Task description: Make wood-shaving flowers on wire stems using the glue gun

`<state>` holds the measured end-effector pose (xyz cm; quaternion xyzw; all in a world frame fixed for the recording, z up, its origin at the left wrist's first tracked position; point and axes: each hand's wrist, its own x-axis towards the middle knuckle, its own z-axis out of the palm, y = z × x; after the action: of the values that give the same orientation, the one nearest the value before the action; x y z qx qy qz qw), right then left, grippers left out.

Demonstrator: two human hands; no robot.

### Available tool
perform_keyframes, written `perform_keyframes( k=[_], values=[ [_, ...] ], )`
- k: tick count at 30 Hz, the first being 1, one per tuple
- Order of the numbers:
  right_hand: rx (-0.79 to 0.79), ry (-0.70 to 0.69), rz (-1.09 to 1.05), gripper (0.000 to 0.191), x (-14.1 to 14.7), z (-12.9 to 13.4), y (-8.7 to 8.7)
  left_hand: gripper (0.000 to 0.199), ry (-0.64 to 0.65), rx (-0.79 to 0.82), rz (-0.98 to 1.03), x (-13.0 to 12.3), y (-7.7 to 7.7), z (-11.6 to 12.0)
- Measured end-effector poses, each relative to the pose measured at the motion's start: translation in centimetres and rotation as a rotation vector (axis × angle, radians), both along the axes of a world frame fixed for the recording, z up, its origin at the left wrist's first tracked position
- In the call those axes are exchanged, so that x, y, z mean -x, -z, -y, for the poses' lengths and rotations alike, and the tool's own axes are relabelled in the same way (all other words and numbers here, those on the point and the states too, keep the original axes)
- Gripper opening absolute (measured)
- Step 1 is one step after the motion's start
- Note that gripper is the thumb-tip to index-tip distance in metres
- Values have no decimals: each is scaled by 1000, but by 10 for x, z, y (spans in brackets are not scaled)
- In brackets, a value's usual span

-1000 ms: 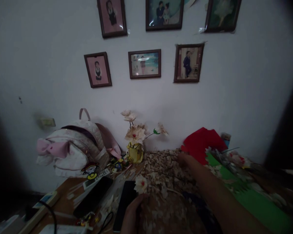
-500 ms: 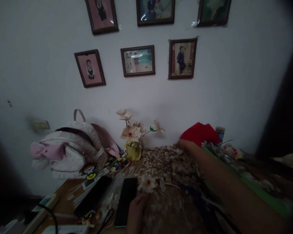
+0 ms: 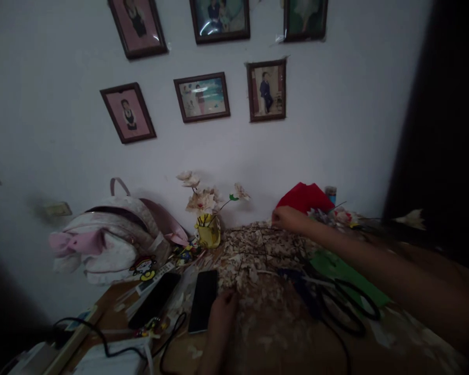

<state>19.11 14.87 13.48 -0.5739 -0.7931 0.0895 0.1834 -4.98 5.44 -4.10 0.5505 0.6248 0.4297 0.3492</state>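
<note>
Two hands work at a heap of pale scraps (image 3: 250, 255): the right hand (image 3: 291, 219) touches its far edge, the left hand (image 3: 222, 315) sits near a black smartphone (image 3: 203, 301). Whether either hand's fingers grip anything, I cannot tell.

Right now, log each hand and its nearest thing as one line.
left hand: by black smartphone | right hand: over pale scrap pile
</note>
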Motion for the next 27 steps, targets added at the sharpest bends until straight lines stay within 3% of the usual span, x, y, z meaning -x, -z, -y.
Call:
perform_keyframes(
  k=[3, 4, 6, 9, 12, 15, 19, 23, 27],
  values=[
    [-69, -142, -80, 8, 11, 66, 40, 17, 1, -8, -196, 0, -3, 6],
    [-51, -177, -100, 8, 15, 85, 61, 21, 11, -11, -351, -1, -5, 8],
    [23, -251, -226, 15, 21, 114, 107, 23, 11, -4, -436, -3, -7, 10],
    [129, -208, -339, 13, 25, 128, 172, 23, 8, 3, -467, -7, -9, 13],
    [197, -137, -539, 17, 25, 126, 209, 24, 19, 11, -493, -9, -12, 14],
    [227, -168, -597, 18, 23, 129, 217, 30, 27, 74, -629, -13, -16, 15],
    [193, -206, -573, 23, 21, 142, 209, 30, 79, 161, -844, -18, -16, 15],
    [174, -278, -581, 23, 23, 146, 204, 27, 100, 188, -875, -22, -12, 17],
    [126, -242, -593, 20, 23, 142, 210, 27, 80, 162, -888, -23, -13, 20]
  ],
)
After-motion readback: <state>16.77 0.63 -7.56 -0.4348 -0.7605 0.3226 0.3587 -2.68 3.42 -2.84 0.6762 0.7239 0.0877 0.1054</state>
